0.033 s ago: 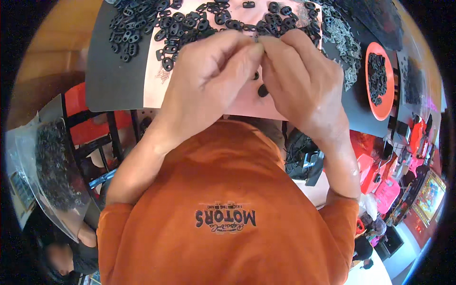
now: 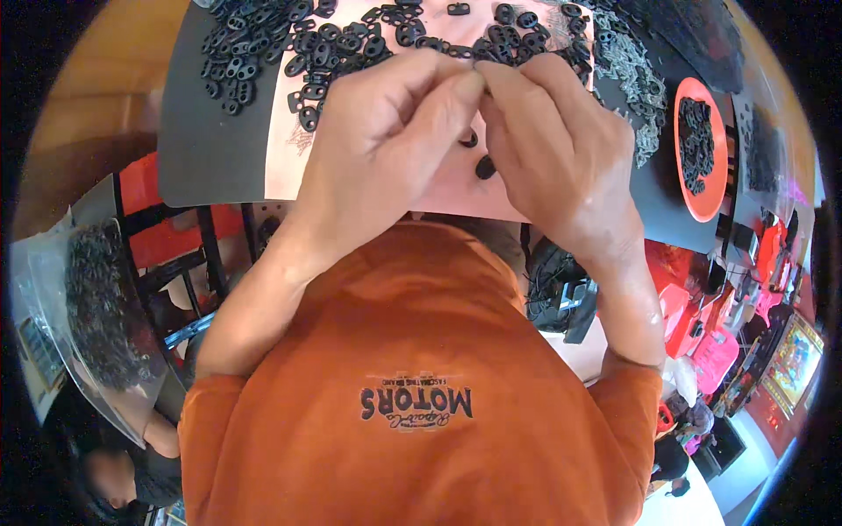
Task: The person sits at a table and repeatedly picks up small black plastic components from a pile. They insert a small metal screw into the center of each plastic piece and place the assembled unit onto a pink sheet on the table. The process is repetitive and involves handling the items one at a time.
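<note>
My left hand [image 2: 373, 153] and my right hand [image 2: 561, 149] meet fingertip to fingertip over a pale pink sheet [image 2: 438, 195]. Both are closed in a pinch, and my fingers hide whatever lies between them. Just below the fingertips, a black oval piece [image 2: 486, 167] rests on the sheet, with part of another dark piece beside it. Beyond my hands spreads a loose heap of black two-hole cord locks [image 2: 351, 42], covering the sheet's far part. More cord locks [image 2: 235, 66] lie on the black tabletop [image 2: 210, 167] at the left.
Small silvery springs, as they appear, form a pile [image 2: 645, 83] on the right. An orange plate [image 2: 702, 209] of small black parts stands near the right edge. At left, a clear bag [image 2: 110, 307] holds dark pieces, near another person's arm [image 2: 160, 436]. A red chair [image 2: 145, 184] stands there.
My left thumb and fingers have shifted slightly at the pinch. The dark piece under them shows a little differently. My right hand has hardly moved.
</note>
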Available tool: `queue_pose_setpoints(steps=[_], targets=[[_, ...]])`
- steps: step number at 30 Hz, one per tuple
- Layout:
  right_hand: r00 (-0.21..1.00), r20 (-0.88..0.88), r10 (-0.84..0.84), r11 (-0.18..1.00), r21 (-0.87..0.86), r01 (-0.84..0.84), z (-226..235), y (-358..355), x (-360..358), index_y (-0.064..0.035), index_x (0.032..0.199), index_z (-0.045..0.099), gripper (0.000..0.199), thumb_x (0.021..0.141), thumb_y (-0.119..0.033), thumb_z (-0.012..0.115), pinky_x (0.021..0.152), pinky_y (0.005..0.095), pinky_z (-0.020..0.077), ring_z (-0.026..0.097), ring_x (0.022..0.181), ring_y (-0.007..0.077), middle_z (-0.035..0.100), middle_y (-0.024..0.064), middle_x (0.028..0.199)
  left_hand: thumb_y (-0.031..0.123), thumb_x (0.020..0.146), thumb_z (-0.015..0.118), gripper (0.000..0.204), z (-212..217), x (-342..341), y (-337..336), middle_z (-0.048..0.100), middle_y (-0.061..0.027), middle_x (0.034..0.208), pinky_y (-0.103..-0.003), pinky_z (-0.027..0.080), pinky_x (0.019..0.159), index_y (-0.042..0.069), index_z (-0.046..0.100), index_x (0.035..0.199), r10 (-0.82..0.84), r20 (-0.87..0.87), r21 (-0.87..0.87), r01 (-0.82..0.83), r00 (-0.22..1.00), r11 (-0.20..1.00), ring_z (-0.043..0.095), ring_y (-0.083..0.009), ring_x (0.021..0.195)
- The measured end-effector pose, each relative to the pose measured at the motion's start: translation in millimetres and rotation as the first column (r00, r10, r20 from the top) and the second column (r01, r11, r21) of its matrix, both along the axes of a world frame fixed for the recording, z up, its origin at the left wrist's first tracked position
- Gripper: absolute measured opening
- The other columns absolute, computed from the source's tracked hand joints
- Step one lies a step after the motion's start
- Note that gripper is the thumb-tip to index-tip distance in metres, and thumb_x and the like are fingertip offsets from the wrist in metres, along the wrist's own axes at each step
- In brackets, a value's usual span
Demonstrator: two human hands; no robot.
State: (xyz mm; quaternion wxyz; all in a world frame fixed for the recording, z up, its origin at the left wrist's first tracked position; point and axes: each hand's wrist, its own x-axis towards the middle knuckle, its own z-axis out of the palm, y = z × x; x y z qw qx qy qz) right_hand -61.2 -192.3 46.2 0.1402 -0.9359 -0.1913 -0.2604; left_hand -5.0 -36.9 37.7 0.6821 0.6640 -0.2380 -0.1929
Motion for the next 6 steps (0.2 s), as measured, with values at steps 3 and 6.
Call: queue_pose_setpoints(steps=[3, 6], targets=[[1.000, 0.002, -0.012, 0.998, 0.058, 0.012, -7, 2, -2, 0.0007, 0.105, 0.058, 0.032, 0.074, 0.002, 0.065, 0.046, 0.0304, 0.0463, 0.057, 0.059, 0.0206, 0.055, 0.0094, 0.080, 0.016, 0.090, 0.053, 0.021, -1, 4, 0, 0.058, -0.0005, 0.072, -0.020, 0.043, 0.059, -0.003, 0.061, 0.089, -0.026, -0.084, -0.021, 0.025, 0.996, 0.999, 0.051, -0.0046, 0.065], [0.994, -0.111, -0.013, 0.994, 0.109, 0.025, -11, 5, -9, 0.0019, 0.112, 0.056, 0.038, 0.075, 0.000, 0.066, 0.046, 0.0303, 0.0467, 0.058, 0.060, 0.0189, 0.055, 0.0088, 0.084, 0.015, 0.090, 0.054, 0.019, -11, 4, 0, 0.059, -0.0011, 0.073, -0.021, 0.045, 0.065, -0.002, 0.062, 0.093, -0.034, -0.131, -0.080, 0.024, 0.991, 0.996, 0.053, -0.0043, 0.069]])
